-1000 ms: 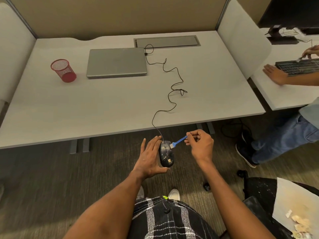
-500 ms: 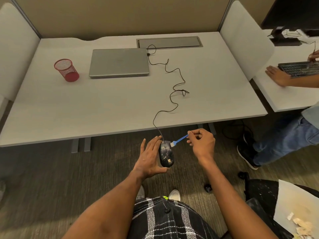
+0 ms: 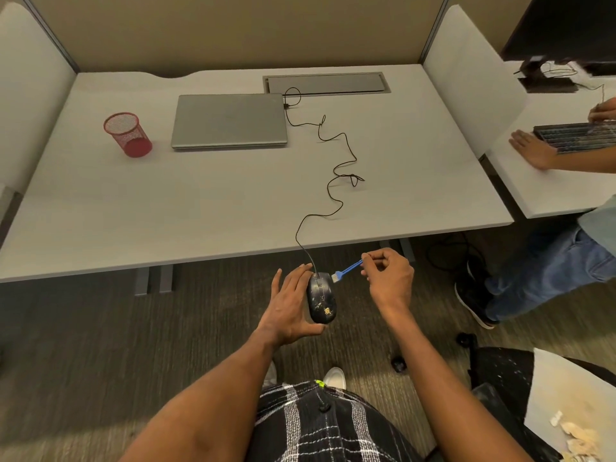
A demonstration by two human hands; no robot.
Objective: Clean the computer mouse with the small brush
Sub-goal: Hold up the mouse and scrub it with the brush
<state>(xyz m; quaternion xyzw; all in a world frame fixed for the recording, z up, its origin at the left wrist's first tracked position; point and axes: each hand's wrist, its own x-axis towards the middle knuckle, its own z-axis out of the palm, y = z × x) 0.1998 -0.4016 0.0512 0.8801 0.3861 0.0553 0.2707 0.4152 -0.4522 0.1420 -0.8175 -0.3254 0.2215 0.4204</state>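
I hold the mouse point(image 3: 321, 297) in the air below the near edge of the desk point(image 3: 200, 211), over the floor and in front of my lap. My left hand point(image 3: 290, 305) grips it from its left side: the fingers lie along that flank and the thumb curls round the near end. My right hand point(image 3: 388, 275) pinches the far end of the brush point(image 3: 346, 271) handle between thumb and fingertips, with the other fingers curled in.

The mouse's long axis runs nearly straight away from me. Its cable point(image 3: 333, 195) end is the far 1, and the cable climbs from there onto the desk. The brush comes in from the right and from farther out, its handle slanting down and left. The bristles point(image 3: 337, 276) sit at the far right corner of the mouse, touching it or just beside it; I cannot tell which.

The yellowish specks point(image 3: 326, 310) I can see lie toward the near end, close to my left thumb. So, as I judge it, the dirt sits toward me from the bristles, and the next strokes should run back along the top toward that end. Of my 2 hands, the right is the 1 to travel, while the left only steadies.
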